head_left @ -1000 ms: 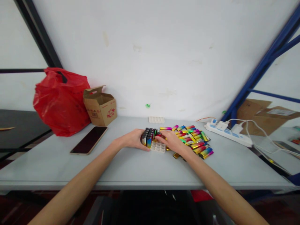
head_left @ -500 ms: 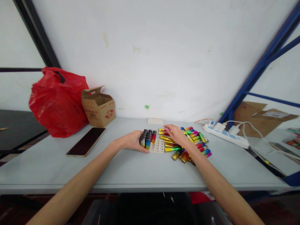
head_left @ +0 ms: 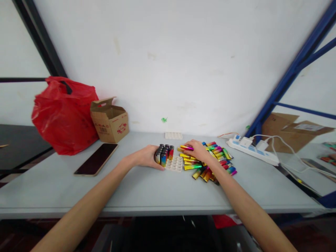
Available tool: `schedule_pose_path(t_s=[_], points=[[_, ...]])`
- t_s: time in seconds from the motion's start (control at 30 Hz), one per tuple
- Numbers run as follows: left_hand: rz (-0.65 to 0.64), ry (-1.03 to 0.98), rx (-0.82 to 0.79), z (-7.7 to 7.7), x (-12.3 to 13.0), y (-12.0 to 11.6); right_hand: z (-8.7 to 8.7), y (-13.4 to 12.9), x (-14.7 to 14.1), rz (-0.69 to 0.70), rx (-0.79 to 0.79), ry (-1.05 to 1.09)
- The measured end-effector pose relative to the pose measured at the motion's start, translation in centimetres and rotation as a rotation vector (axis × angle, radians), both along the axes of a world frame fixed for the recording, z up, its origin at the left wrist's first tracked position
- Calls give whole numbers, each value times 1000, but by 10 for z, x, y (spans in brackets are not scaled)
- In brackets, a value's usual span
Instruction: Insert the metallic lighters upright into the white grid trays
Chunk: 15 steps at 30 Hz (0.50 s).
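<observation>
My left hand (head_left: pixel 148 157) curls around the left side of several upright lighters (head_left: pixel 163 159) with black tops and shiny multicoloured bodies. They stand close together in the left part of a white tray (head_left: pixel 175 163) with round hollows, whose right part shows bare hollows. My right hand (head_left: pixel 196 149) pinches a gold and magenta lighter (head_left: pixel 187 148) at the upper left of a loose pile of metallic lighters (head_left: pixel 193 167). That lighter lies roughly level, right of the tray. My right hand and wrist hide part of the pile.
Against the wall lies a second white tray (head_left: pixel 173 135). A phone (head_left: pixel 96 159), an open cardboard box (head_left: pixel 113 120) and a red plastic bag (head_left: pixel 65 115) are on the left. At the right, a white power strip (head_left: pixel 253 151) with plugs and cables runs along the table (head_left: pixel 147 196).
My right hand has closed on a gold and magenta lighter and lifted it slightly from the pile's upper left. My left hand stays around the upright lighters.
</observation>
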<state>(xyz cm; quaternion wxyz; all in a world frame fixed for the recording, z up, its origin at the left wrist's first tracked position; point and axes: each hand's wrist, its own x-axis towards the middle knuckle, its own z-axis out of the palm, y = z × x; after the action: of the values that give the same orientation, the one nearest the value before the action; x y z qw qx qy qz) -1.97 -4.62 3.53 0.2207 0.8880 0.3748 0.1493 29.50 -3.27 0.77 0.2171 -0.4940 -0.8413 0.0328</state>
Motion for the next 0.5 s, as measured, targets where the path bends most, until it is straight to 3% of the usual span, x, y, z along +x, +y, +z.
schedule_pose_path(t_s=[0.2, 0.4, 0.5], points=[[31, 24, -2, 2, 0, -1, 8, -8, 1, -43, -10, 109], [-19, -29, -28, -1, 0, 0, 11, -16, -8, -68, -53, 553], [-21, -28, -25, -3, 0, 1, 12, -19, -17, -87, -163, 785]])
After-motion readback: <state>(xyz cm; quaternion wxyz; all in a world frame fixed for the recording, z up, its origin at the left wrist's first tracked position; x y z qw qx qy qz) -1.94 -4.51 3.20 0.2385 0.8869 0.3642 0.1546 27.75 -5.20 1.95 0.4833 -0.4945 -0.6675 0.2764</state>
